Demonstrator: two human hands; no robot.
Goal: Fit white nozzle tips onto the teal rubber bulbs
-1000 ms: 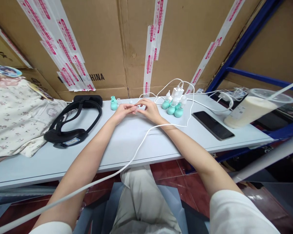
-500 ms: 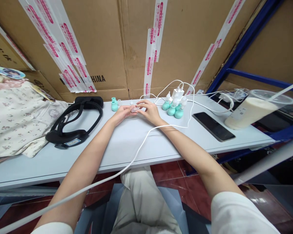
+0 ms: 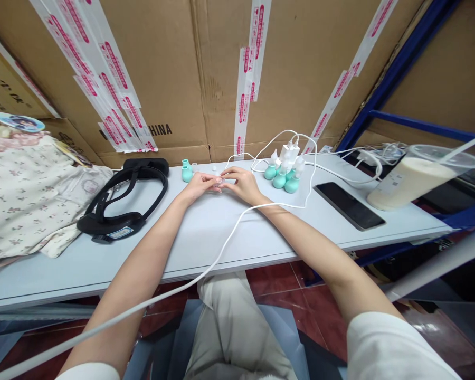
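Observation:
My left hand (image 3: 200,186) and my right hand (image 3: 241,183) meet over the grey-white table. Between their fingertips is a small clear plastic piece (image 3: 222,181), mostly covered by the fingers, so its exact shape is hidden. Both hands pinch it. Just left of my left hand stand turquoise bulbs (image 3: 187,173) without clear tips, with a small translucent piece (image 3: 194,167) beside them. Another small whitish piece (image 3: 214,168) lies behind the hands. To the right of my right hand, several turquoise bulbs with clear nozzles (image 3: 279,179) stand in a group.
A white cable (image 3: 237,232) crosses over the table and my right forearm. On the left are a black headset (image 3: 119,224) and floral cloth (image 3: 31,195). A white charger (image 3: 290,151), a phone (image 3: 349,206) and a cup with a straw (image 3: 411,179) stand or lie right. Cardboard (image 3: 174,63) rises behind.
The fingers have closed in further around the small clear piece, which shows less now. The view has shifted slightly; the other things stay in place.

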